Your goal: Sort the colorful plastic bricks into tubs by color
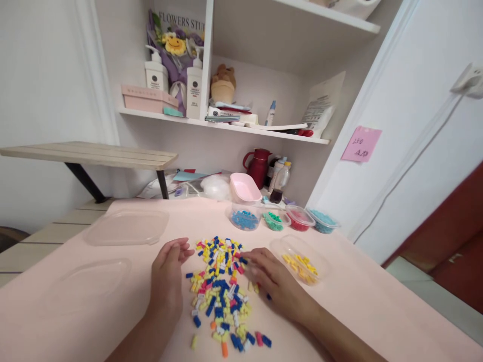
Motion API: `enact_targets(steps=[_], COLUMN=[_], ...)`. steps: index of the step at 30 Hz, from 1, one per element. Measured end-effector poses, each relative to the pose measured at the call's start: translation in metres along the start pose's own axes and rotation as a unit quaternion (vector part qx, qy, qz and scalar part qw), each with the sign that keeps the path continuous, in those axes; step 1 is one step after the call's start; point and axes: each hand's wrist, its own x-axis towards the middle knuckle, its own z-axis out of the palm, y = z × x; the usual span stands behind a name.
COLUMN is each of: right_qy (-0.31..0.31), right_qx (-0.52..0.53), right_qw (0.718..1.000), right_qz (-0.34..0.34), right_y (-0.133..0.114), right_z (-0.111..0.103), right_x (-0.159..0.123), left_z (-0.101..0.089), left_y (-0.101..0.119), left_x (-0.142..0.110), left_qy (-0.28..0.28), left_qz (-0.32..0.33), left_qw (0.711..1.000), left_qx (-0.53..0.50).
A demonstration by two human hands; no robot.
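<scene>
A long heap of small building bricks (pixel 222 284) in dark blue, yellow, white, pink and orange lies loose on the pink tabletop. My left hand (pixel 169 271) stands on edge along the heap's left side, its fingers loosely bent and apart, with nothing in it. On the opposite side my right hand (pixel 273 281) is palm down with fingers spread, their tips at the heap's right edge beside a dark blue brick (pixel 243 261). A few bricks lie partly under this hand. Right of it, a clear tub (pixel 320 274) contains yellow pieces (pixel 302 267).
Behind the heap stand tubs of blue (pixel 245 219), green (pixel 274 221), red (pixel 300 219) and light blue pieces (pixel 322 221), plus a pink container (pixel 245 188). Clear lids (pixel 126 227) lie at left. A red jug (pixel 258 168) and bottles stand under the shelf (pixel 226 125).
</scene>
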Motion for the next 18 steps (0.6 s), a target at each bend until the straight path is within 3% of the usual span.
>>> enact_targets(steps=[4,11,15,18], right_qy=[0.060,0.061,0.060,0.071], right_qx=[0.065,0.097,0.100,0.116], right_qw=[0.995,0.992,0.992,0.990], right_qz=[0.038,0.047,0.045,0.045], right_y=[0.015,0.014,0.012,0.011], right_z=[0.010,0.018,0.017,0.017], right_x=[0.006,0.020,0.022,0.021], left_z=[0.000,-0.008,-0.013,-0.011], left_y=[0.000,0.000,0.000,-0.005], left_x=[0.000,0.007,0.012,0.010], left_qy=[0.016,-0.002,-0.105,-0.173], left_qz=[-0.009,0.018,0.054,0.152], left_qw=[0.999,0.999,0.991,0.946], left_qx=[-0.034,-0.031,0.054,0.230])
